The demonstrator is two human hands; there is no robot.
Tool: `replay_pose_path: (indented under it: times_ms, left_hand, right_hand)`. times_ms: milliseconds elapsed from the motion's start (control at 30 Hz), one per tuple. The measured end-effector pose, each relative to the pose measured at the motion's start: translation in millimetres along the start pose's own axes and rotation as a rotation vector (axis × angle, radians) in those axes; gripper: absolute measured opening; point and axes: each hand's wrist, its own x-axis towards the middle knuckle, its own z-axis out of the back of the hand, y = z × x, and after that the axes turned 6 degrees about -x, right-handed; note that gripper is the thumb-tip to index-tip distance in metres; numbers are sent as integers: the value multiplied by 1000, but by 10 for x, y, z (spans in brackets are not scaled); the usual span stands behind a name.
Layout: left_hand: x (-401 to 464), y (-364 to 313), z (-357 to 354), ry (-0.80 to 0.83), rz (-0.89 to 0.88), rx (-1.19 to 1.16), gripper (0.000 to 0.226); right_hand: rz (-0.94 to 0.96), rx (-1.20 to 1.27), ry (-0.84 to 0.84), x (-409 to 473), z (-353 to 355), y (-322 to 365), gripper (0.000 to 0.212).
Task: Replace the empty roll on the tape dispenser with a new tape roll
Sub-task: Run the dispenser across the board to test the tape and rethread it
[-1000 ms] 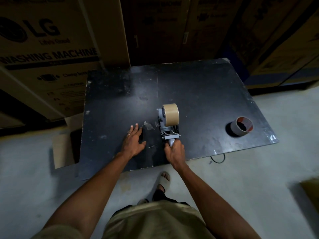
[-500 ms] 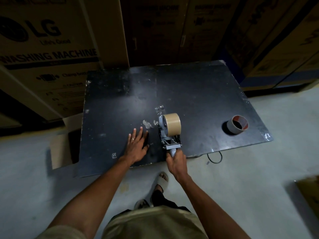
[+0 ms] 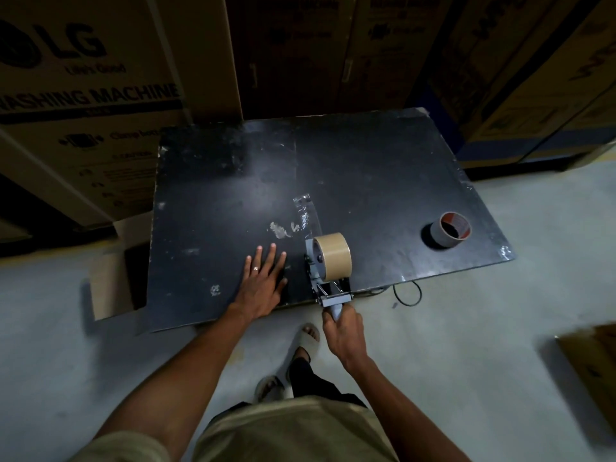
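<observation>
A black, scuffed rectangular board lies flat as a work surface, with tall brown cardboard cartons stacked behind its far edge. At the board's near edge sits a grey metal handheld tape dispenser — a full roll of tan packing tape is mounted on its hub, standing on edge. The dispenser's handle points toward the person and sticks out past the near edge. The right hand wraps its curled fingers round that handle, gripping it firmly. A strip of clear, wrinkled tape lies on the board just beyond the dispenser, stretching toward the far side, beside some pale scraped patches.

The left hand rests flat on the board to the left of the dispenser, fingers straight and slightly spread, holding nothing; a ring shows on one finger. The two hands are near each other but apart.

Well off to the right, near the board's right edge, an empty grey cardboard tape core with a reddish inside lies by itself.
</observation>
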Motion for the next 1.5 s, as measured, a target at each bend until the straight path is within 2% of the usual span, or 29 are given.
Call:
replay_pose_path:
  times_ms: [133,300,367,500,600,700,900,1167,1400,1500]
  left_hand:
    - [5,-12,-10,9,4,13,65]
    - [2,-34,54,60,-8,-19,71]
    - [10,-78,68,103,-7,-47,82]
    - [-23,-219,48,181,-83,-24,121]
    - [-31,-261,24,194,-132,66,131]
    - [-17,-315,77,210,-98,82,127]
    - [9,-436,173,239,-42,41,101]
    - [-3,-470,205,293,-29,48,94]
    - [-23,-462,173,263,-61,72,88]
    - [-9,-449,139,262,-56,85,91]
  right_hand:
    - [-5,3,18,-108,22,-64,15]
    - [15,-5,52,-390,57,-232,8]
    - [-8,-11,66,-511,66,-316,12]
    - [-128,88,94,-489,27,-325,22]
    - [-181,167,149,-412,65,-290,29]
    - [-166,248,172,-364,90,-296,28]
    - [-121,320,164,-393,0,-358,25]
    - [-154,310,150,-397,43,-305,18]
    - [-170,359,161,-484,56,-281,26]
    - [-222,347,167,-503,23,-314,19]
